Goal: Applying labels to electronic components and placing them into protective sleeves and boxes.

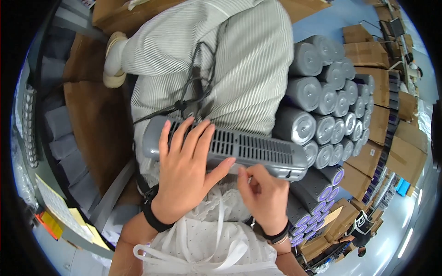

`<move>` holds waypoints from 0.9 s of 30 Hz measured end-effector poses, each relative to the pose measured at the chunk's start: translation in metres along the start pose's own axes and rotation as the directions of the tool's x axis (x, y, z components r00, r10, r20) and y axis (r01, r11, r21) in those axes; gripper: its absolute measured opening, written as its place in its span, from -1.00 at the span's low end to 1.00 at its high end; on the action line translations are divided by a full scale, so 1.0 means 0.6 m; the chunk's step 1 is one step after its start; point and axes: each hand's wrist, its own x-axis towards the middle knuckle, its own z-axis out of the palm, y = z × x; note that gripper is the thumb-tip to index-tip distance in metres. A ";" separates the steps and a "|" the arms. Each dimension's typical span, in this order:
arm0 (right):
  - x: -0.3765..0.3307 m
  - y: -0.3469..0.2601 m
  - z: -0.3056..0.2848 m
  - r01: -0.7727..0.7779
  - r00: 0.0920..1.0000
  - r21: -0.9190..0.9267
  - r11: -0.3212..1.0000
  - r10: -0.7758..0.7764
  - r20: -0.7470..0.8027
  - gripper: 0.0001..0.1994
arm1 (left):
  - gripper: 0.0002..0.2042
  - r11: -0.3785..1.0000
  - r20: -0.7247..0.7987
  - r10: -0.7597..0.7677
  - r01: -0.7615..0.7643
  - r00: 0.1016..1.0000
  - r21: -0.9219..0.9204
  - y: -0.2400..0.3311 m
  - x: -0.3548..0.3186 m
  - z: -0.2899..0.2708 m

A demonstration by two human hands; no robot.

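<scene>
Across my lap lies a long grey plastic housing (271,152) with rows of slots along its top. My left hand (184,170) rests flat on its left half, fingers stretched out and spread over the slots, the thumb along the near side. At the near edge, right of the middle, my right hand (264,193) is closed with the thumb against curled fingers. Whatever those fingers may hold is hidden. A dark cord (214,60) runs over my striped trousers down to the far side of the housing. Both wrists wear black bands.
Grey cylinders (306,92) are stacked close on the right, with purple-ended grey pieces (322,193) below them. Cardboard boxes (368,158) stand farther right. A brown cardboard box (99,133) and grey parts (64,142) are at the left. Another person (359,232) is at the lower right.
</scene>
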 end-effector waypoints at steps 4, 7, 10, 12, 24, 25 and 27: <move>-0.001 0.007 -0.015 -0.027 1.000 0.010 1.000 0.027 -0.015 -0.84 | -0.51 0.992 -0.010 0.106 -0.106 0.994 -0.075 0.021 0.020 0.010; 0.004 0.014 -0.019 0.031 0.999 0.055 0.998 -0.030 -0.016 -0.88 | -0.54 0.988 0.013 0.138 -0.136 0.990 -0.071 0.029 0.034 0.014; 0.005 0.001 -0.010 0.107 0.994 0.097 0.989 -0.108 0.001 -0.82 | -0.50 0.993 -0.019 0.091 -0.092 0.996 -0.067 0.012 0.016 -0.002; 0.005 -0.012 -0.026 -0.090 0.968 0.070 0.994 0.071 0.239 -0.82 | -0.63 0.978 -0.092 0.193 -0.198 0.977 -0.057 0.016 0.025 -0.016; 0.015 -0.021 -0.078 0.168 0.960 0.134 0.977 -0.193 0.203 -0.80 | -0.60 0.945 -0.192 0.319 -0.327 0.928 -0.012 0.008 0.019 0.020; 0.017 -0.020 -0.076 0.222 0.950 0.106 0.969 -0.240 0.202 -0.80 | -0.60 0.943 -0.193 0.326 -0.334 0.925 -0.004 0.009 0.021 0.018; 0.019 -0.022 -0.080 0.234 0.939 0.096 0.967 -0.251 0.235 -0.78 | -0.61 0.941 -0.185 0.333 -0.338 0.924 0.008 0.011 0.019 0.013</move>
